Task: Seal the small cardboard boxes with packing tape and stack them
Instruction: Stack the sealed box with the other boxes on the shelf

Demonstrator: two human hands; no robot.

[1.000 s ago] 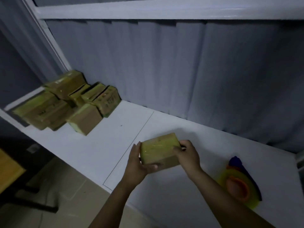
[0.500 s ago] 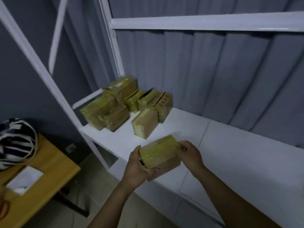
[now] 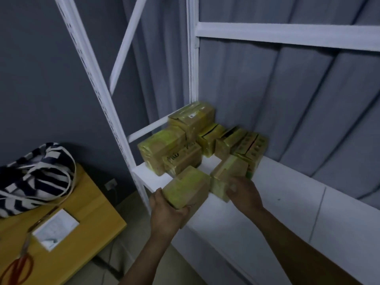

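Note:
My left hand (image 3: 166, 210) grips a small cardboard box wrapped in yellowish tape (image 3: 188, 188) from below, tilted, over the left front edge of the white shelf (image 3: 287, 204). My right hand (image 3: 244, 192) is off that box and holds the near right side of another taped box (image 3: 228, 175) that stands on the shelf just to the right, thumb on its face. Behind them a pile of several taped boxes (image 3: 185, 145) fills the shelf's back left corner, some stacked two high.
A white slotted upright (image 3: 98, 89) and a diagonal brace frame the shelf's left end. A grey curtain hangs behind. Lower left stands a yellow table (image 3: 96, 210) with a striped bag (image 3: 35, 175), a white packet (image 3: 54, 227) and orange-handled scissors (image 3: 18, 266).
I have carried the box left along the shelf to the pile. My right hand let go of it and went to the standing box. The tape dispenser has left the view.

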